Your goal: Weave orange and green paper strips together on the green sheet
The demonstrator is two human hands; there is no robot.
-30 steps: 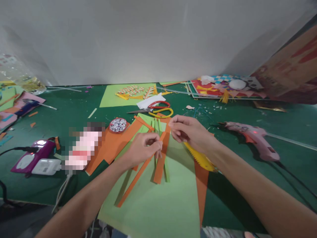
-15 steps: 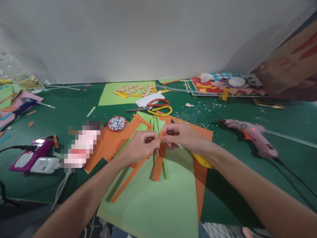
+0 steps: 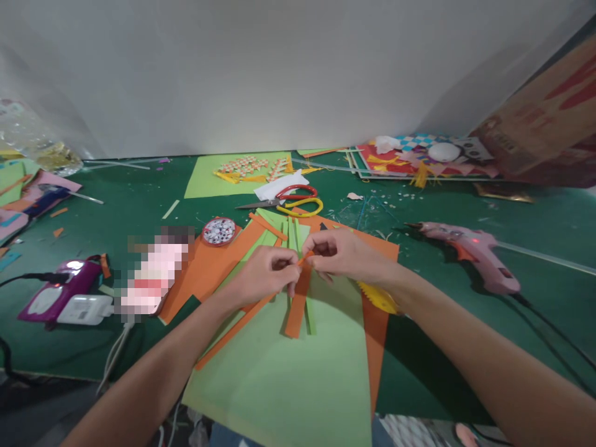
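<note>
My left hand (image 3: 270, 273) pinches a thin orange paper strip (image 3: 233, 337), whose long tail slants down to the lower left. Close against it, my right hand (image 3: 338, 253) has thumb and forefinger closed on the strip's short upper end; the fingertips hide part of it. Beneath both hands lies a light green paper sheet (image 3: 288, 385). A wider orange strip (image 3: 298, 310) and a narrow green strip (image 3: 311, 316) rest on that sheet. Scissors (image 3: 298, 202) with red and yellow handles lie just beyond, and a round container of googly eyes (image 3: 219, 231) is to the left.
A pink glue gun (image 3: 470, 248) with its cord lies at right. At left are a purple power strip (image 3: 69, 292), a white charger (image 3: 86, 310) and a blurred-out phone (image 3: 156, 273). Paper crafts (image 3: 419, 158) and a brown paper bag (image 3: 540, 124) stand at the back right.
The strip's long tail has swung toward the left and drawn up a little, closer to my left forearm. Both hands stay pinched together at nearly the same spot.
</note>
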